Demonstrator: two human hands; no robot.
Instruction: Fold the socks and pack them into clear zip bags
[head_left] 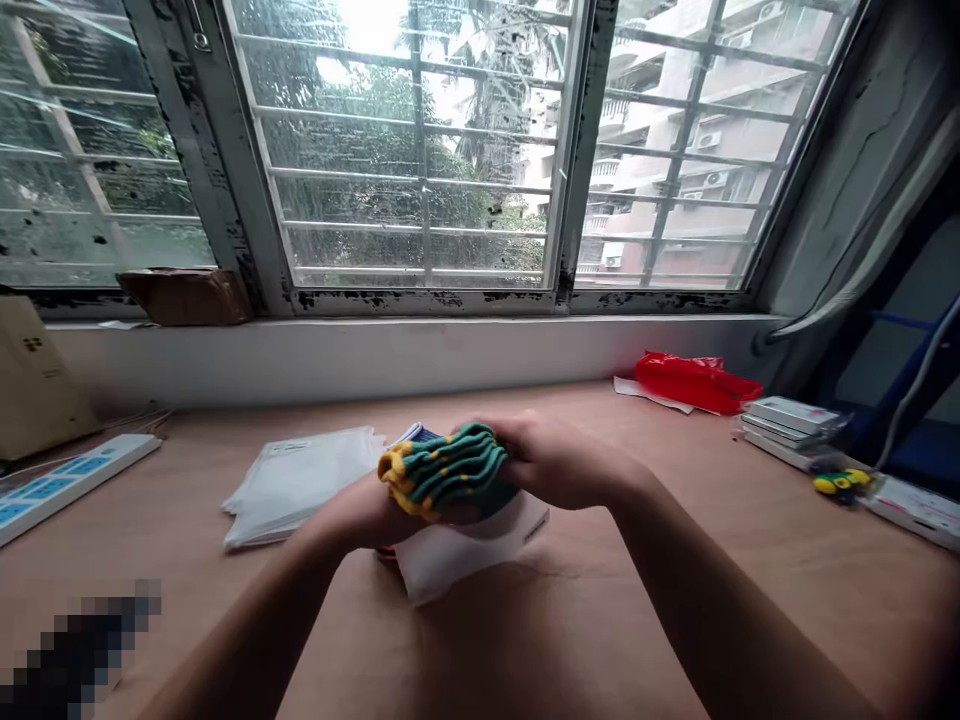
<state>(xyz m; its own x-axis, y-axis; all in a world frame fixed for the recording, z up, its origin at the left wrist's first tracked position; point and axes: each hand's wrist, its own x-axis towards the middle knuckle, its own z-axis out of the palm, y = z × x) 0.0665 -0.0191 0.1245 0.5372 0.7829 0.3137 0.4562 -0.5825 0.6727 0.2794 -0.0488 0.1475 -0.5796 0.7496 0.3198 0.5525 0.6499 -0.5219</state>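
A folded bundle of green and yellow knit socks (450, 468) is held above the table, its layers pressed together. My left hand (382, 515) closes around its left end from below, with the fingers mostly hidden. From the right, my right hand (551, 460) grips the other end, fingertips behind the knit. Just under the bundle is a frosted plastic bag (469, 560); whether a hand holds it, I cannot tell. Something blue and white (417, 433) peeks out behind the socks, and a red edge (385, 553) shows below my left hand.
Frosted plastic bags (307, 475) lie stacked at the left. A power strip (75, 485) and cardboard box (41, 385) are farther left. A red plastic bag (697, 382), boxed items (795, 420) and a yellow-green toy (841, 485) sit at the right. The window wall (390, 355) bounds the table's back.
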